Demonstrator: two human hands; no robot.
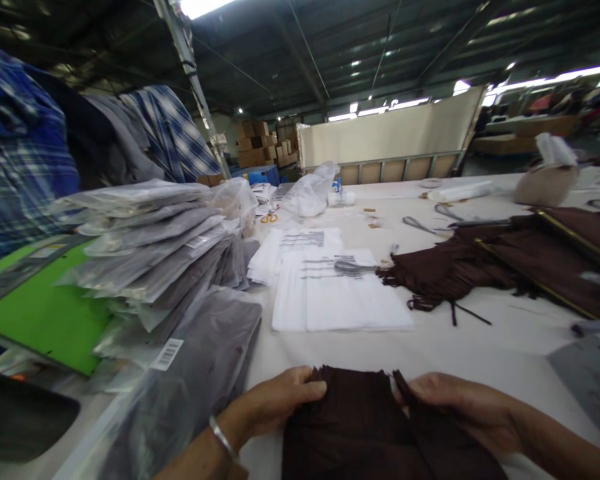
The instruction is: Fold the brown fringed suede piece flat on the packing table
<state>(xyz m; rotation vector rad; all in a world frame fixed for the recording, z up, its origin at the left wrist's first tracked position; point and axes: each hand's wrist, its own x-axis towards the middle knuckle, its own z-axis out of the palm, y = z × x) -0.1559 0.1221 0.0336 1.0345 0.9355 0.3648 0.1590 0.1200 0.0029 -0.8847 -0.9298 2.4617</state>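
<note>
A dark brown garment (350, 427) with a gathered top edge spans both hands at the front of the white table (480, 347). My left hand (287, 397) is closed on its upper left edge, thumb on top; a silver bangle circles that wrist. My right hand (450, 400) pinches the upper right part, where a narrow fold or strip of the brown cloth stands apart. The garment's lower part runs out of view at the bottom. Beyond it lie flat white printed plastic bags (350, 300).
On the left rises a stack of bagged grey garments (170, 233) beside a green panel (45, 307). More brown garments (445, 267) are heaped at right. Yellow-handled scissors (269, 218) and a clear plastic bag (310, 190) lie farther back. Plaid shirts (20, 147) hang at far left.
</note>
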